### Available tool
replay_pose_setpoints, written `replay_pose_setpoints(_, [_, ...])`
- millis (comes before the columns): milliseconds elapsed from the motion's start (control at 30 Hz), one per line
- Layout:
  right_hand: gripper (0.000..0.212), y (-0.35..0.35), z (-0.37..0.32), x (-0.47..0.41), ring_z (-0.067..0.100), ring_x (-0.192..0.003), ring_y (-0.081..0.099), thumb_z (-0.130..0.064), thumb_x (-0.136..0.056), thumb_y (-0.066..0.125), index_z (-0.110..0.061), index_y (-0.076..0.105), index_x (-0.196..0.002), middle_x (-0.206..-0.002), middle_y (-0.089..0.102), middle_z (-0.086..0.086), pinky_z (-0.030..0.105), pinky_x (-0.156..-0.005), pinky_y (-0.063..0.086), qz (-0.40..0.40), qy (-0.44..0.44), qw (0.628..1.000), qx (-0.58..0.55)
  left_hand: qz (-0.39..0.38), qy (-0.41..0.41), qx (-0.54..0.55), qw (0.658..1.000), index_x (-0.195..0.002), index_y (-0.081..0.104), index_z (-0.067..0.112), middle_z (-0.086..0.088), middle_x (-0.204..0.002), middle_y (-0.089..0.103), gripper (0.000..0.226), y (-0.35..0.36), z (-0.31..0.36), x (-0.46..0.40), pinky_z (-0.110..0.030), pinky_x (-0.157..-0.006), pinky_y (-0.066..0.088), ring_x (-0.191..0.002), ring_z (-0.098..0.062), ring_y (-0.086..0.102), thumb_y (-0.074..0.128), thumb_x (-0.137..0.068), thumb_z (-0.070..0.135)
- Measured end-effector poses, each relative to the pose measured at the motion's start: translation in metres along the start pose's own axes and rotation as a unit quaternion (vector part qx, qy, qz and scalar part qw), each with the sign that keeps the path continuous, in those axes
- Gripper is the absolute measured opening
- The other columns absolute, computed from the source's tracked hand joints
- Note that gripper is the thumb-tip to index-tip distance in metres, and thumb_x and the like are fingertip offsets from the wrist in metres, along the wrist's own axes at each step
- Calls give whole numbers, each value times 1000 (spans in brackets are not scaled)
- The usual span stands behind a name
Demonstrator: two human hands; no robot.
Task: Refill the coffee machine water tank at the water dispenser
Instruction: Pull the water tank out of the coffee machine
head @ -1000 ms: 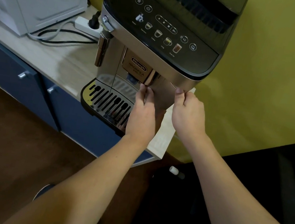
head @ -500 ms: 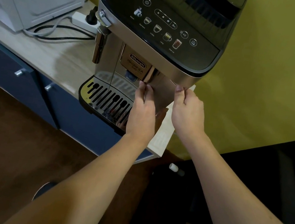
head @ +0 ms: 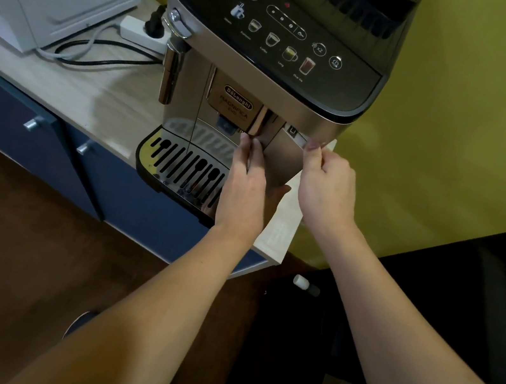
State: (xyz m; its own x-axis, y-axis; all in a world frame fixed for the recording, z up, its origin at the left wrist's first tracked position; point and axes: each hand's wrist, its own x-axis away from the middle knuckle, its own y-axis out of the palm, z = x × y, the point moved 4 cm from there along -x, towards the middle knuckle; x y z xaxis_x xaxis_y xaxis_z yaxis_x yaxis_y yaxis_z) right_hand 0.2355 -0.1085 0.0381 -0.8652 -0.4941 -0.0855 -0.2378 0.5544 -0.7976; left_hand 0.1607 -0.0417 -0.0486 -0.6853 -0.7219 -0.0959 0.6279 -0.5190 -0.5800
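Countertop (head: 60, 92) unchanged; hands now seemingly draw water tank (head: 281, 156) outward

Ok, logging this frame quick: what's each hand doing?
Left hand: closed on the water tank front, left edge.
Right hand: closed, pinching its top right edge.

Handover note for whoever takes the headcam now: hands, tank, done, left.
Left hand: fingers gripping the left edge of the water tank front.
Right hand: fingers pinching its top right corner.
Tank sits at the right front of the coffee machine on the counter; a pale strip shows at its top edge, so it looks just started out.
A red light shows on the panel.
Done: grip taken.
Left: pull tank free, fill at dispenser (not in view), refit.
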Motion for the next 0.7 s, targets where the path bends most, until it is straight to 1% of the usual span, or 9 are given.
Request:
replay_pose_setpoints(133, [45,-9,-6,3,8,-49,41,-39,-103,41,-25,41,-61,-56,45,-6,18,-41,29,-39,44,997,-46,61,-2,-7,998,-142,38,4,-18,-144,38,74,-7,11,-4,-35,-104,41,-128,-29,47,76,-83,28])
replay_pose_setpoints(200, [47,-13,-8,7,10,-46,39,-37,-102,45,-23,42,-58,-52,42,-6,22,-43,30,-52,66,993,-79,58,-16,-20,998,-133,43,2,-19,-136,45,69,-11,15,-2,-30,-101,40,-121,-27,50,79,-80,25])
replay_pose_setpoints(267, [49,-17,-10,16,16,-46,43,-39,-99,47,-15,49,-57,-49,47,-2,29,-47,33,-77,74,991,-77,62,-19,-36,997,-123,46,5,-15,-125,49,68,-17,13,7,-27,-94,42,-113,-24,52,83,-75,34])
replay_pose_setpoints(333, [49,-24,-9,21,28,-59,59,-42,-97,49,-3,66,-72,-68,68,14,39,-56,48,-100,80,989,-68,59,-27,-32,997,-119,46,7,-10,-119,49,67,-25,9,20,-25,-87,42,-109,-21,52,83,-73,37])
replay_pose_setpoints(367, [49,-28,-7,21,32,-70,65,-43,-97,49,-1,71,-84,-84,72,18,42,-64,54,-106,87,988,-69,56,-31,-28,998,-121,45,7,-9,-120,48,67,-28,8,24,-24,-87,40,-110,-21,51,82,-73,35])
replay_pose_setpoints(433, [47,-35,-6,16,34,-86,69,-43,-97,49,-1,70,-99,-101,73,19,49,-82,55,-113,110,984,-80,42,-35,-33,998,-127,42,8,-8,-124,47,70,-35,15,26,-22,-88,37,-114,-21,50,81,-75,33])
replay_pose_setpoints(533, [28,-32,-12,9,27,-86,65,-36,-97,51,-16,67,-84,-103,71,18,58,-91,53,-137,128,973,-133,48,-24,-35,998,-131,39,9,-8,-126,47,73,-44,35,18,-24,-87,39,-116,-21,50,80,-76,36])
replay_pose_setpoints(600, [32,-27,-15,7,29,-83,63,-29,-97,49,-14,67,-76,-95,69,16,60,-88,53,-149,133,970,-141,50,-23,-33,998,-126,41,10,-7,-121,49,70,-50,44,14,-27,-85,43,-112,-21,52,81,-75,36])
replay_pose_setpoints(700, [29,-26,-17,4,41,-102,66,-23,-97,50,-12,67,-75,-107,72,21,58,-91,52,-153,156,964,-153,42,-27,-41,998,-119,43,12,-4,-111,50,64,-59,44,20,-30,-81,48,-103,-20,54,80,-74,38])
